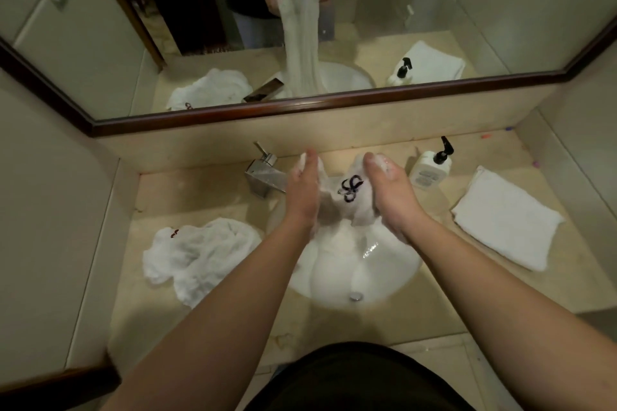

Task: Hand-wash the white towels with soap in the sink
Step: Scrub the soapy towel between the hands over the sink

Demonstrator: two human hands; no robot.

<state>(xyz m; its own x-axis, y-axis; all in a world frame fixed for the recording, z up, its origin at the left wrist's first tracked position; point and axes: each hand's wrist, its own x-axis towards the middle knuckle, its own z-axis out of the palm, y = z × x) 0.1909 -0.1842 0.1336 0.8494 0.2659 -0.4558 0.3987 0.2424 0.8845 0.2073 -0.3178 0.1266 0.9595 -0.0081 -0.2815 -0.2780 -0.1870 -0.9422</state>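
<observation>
Nearest the person, the white sink sits in the middle of the beige counter, close to its front edge, with the drain at the near side of the bowl. Above the bowl, both hands hold up a wet white towel with a dark embroidered mark; its lower part hangs down into the sink. The left hand grips the towel's left edge and the right hand, foamy with suds, grips the right edge, fingers curled into the cloth on both sides. A crumpled white towel lies on the counter left of the sink, by the left edge. A folded white towel lies near the right edge. Farther back, a metal tap stands left of the hands, and a white pump bottle stands toward the back right. The mirror rises behind the counter's back edge.
</observation>
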